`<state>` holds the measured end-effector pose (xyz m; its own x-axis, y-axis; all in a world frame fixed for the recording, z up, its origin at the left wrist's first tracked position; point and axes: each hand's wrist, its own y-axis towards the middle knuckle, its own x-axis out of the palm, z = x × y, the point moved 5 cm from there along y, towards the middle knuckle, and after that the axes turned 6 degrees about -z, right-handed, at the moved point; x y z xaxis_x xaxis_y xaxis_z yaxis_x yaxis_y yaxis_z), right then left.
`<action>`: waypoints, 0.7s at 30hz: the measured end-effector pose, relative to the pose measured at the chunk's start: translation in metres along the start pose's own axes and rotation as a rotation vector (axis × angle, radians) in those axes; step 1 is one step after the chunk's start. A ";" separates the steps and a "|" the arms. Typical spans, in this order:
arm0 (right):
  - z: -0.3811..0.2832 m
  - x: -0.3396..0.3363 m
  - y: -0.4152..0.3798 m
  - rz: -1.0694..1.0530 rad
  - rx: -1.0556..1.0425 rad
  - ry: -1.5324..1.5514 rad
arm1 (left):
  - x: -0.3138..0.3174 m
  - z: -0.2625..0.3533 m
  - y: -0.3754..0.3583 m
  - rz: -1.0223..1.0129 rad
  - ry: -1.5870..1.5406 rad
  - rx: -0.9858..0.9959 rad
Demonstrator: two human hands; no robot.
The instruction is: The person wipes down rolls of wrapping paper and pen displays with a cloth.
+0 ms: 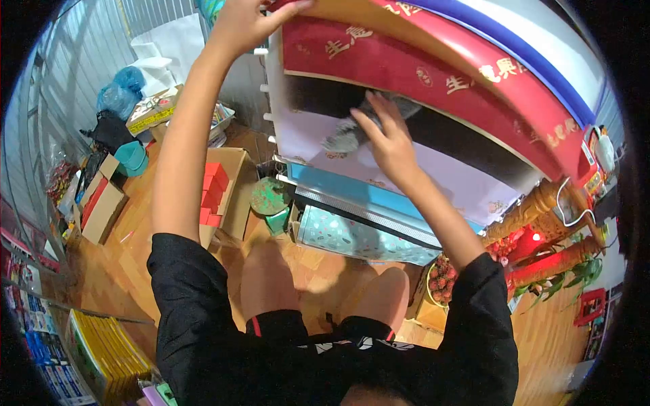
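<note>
My left hand (247, 24) is at the upper left end of a rack of wrapping rolls, with its thumb stretched along the edge of a red sheet (379, 51) printed with gold characters. The fingers curl partly out of sight round that edge. Lower down, my right hand (391, 142) presses a crumpled grey cloth (344, 137) against the rack's front. The cloth lies over a black band (453, 132) and a pale lilac roll (305, 135). Slight motion blur softens the right fingers.
Below the lilac roll are a blue roll (332, 181) and a patterned mint roll (338, 227). A carton (237, 196) with red boxes stands on the left. Carved wooden posts (528, 213), a red-lit lamp and a plant are at right. Yellow books (108, 352) fill the lower left.
</note>
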<state>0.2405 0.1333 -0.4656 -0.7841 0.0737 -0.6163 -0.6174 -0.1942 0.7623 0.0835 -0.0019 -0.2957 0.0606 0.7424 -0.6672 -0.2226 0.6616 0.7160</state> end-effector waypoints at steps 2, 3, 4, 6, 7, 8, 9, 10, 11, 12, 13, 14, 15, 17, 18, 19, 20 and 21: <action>-0.005 0.019 0.022 -0.023 0.014 0.084 | 0.005 -0.001 -0.008 0.075 0.061 0.155; -0.011 0.030 0.030 -0.048 -0.015 0.084 | 0.016 -0.029 -0.014 0.114 -0.292 0.087; -0.015 0.038 0.035 -0.074 -0.043 0.081 | 0.030 -0.054 -0.022 0.152 -0.648 0.012; -0.018 0.051 0.037 -0.104 -0.063 0.086 | 0.050 -0.067 -0.040 0.167 -0.758 -0.189; -0.020 0.058 0.038 -0.178 -0.105 0.032 | 0.063 -0.062 -0.047 0.153 -0.881 -0.358; -0.022 0.064 0.037 -0.257 -0.144 -0.024 | 0.076 -0.062 -0.053 0.134 -1.005 -0.530; -0.024 0.060 0.042 -0.350 -0.163 -0.107 | 0.080 -0.064 -0.051 0.129 -1.065 -0.538; -0.020 0.063 0.042 -0.354 -0.147 -0.117 | 0.080 -0.068 -0.049 0.113 -1.075 -0.530; -0.014 0.065 0.043 -0.299 -0.145 -0.080 | 0.084 -0.072 -0.047 0.020 -1.000 -0.576; -0.010 0.064 0.043 -0.245 -0.142 -0.045 | 0.086 -0.070 -0.043 -0.074 -0.923 -0.617; -0.009 0.063 0.043 -0.253 -0.124 -0.058 | 0.083 -0.057 -0.043 -0.054 -1.013 -0.602; -0.011 0.061 0.042 -0.249 -0.151 -0.107 | 0.081 -0.051 -0.042 -0.072 -1.026 -0.596; -0.014 0.060 0.044 -0.246 -0.182 -0.155 | 0.081 -0.045 -0.040 -0.084 -1.147 -0.572; -0.015 0.062 0.052 -0.255 -0.095 -0.018 | 0.087 -0.056 -0.035 -0.218 -1.288 -0.586; -0.016 0.062 0.059 -0.251 -0.020 0.126 | 0.082 -0.054 -0.035 -0.218 -1.294 -0.582; -0.019 0.062 0.066 -0.236 0.009 0.191 | 0.072 -0.050 -0.032 -0.215 -1.299 -0.494; -0.023 0.067 0.081 -0.233 0.005 0.184 | 0.061 -0.046 -0.027 -0.211 -1.299 -0.402; -0.029 0.066 0.099 -0.047 -0.101 0.111 | 0.044 -0.031 -0.026 -0.166 -1.279 -0.341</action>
<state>0.1296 0.0906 -0.4367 -0.7390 -0.0225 -0.6733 -0.6394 -0.2912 0.7116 0.0614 0.0102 -0.3496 0.9330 0.3557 0.0541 -0.3429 0.8335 0.4331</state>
